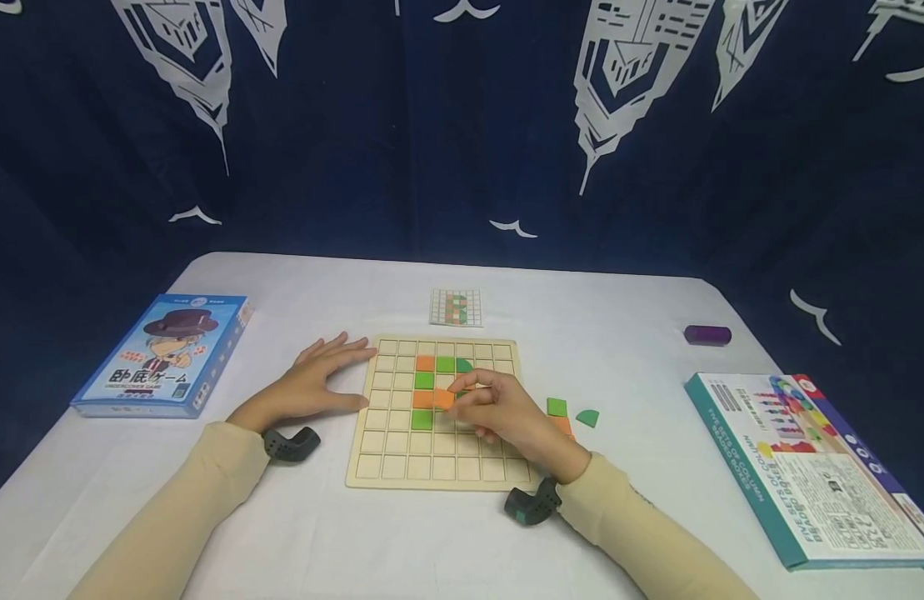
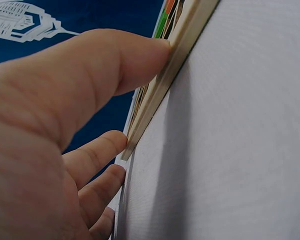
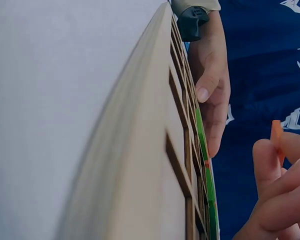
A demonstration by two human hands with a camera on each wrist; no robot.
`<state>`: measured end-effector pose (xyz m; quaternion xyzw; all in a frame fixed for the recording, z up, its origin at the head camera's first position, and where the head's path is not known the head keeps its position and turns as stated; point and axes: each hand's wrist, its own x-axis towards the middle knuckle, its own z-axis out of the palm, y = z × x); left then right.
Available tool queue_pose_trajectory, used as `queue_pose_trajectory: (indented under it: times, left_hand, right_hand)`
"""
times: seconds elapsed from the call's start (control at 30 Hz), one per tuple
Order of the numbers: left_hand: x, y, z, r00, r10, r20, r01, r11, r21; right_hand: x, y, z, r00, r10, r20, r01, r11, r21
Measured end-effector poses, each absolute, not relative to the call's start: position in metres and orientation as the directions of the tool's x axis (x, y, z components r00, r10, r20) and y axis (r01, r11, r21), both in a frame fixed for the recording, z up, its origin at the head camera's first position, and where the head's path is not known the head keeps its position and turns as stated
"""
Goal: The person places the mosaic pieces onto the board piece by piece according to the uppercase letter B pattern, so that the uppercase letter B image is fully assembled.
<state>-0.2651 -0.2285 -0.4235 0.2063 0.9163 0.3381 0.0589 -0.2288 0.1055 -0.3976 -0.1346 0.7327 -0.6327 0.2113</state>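
Observation:
A wooden grid board (image 1: 394, 467) lies on the white table with several orange and green tiles set in its squares. Above its middle, my right hand (image 1: 506, 412) pinches an orange square tile (image 1: 443, 399) between thumb and fingers; the right wrist view shows that orange tile (image 3: 276, 136) edge-on, raised off the board. My left hand (image 1: 317, 377) touches the board's left edge with its thumb and fingertip, fingers spread. In the left wrist view the thumb (image 2: 140, 57) presses the board's side. The right hand hides part of the grid and some tiles.
Right of the board lie a green square tile (image 1: 556, 407), an orange tile (image 1: 562, 425) partly hidden and a green quarter-round tile (image 1: 587, 417). A pattern card (image 1: 456, 308) sits behind it. Boxes stand left (image 1: 162, 358) and right (image 1: 814, 475); a purple cylinder (image 1: 707, 335) lies far right.

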Motion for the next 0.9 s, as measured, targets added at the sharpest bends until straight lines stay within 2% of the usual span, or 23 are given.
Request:
queue_pose_trajectory:
  times: [0.33,0.9]
  left_hand:
    - [-0.266,-0.229,-0.424,-0.91,0.415,0.027,0.335,0.694,0.638]
    - [-0.266,-0.229,-0.424,-0.909,0.415,0.028,0.337,0.696,0.634]
  right_hand:
    - [-0.232,0.108,-0.407,-0.871,-0.49,-0.042,-0.062,0.194,-0.979]
    - [-0.232,0.109,-0.415,-0.862,-0.508,0.003,-0.206,0.343,-0.916]
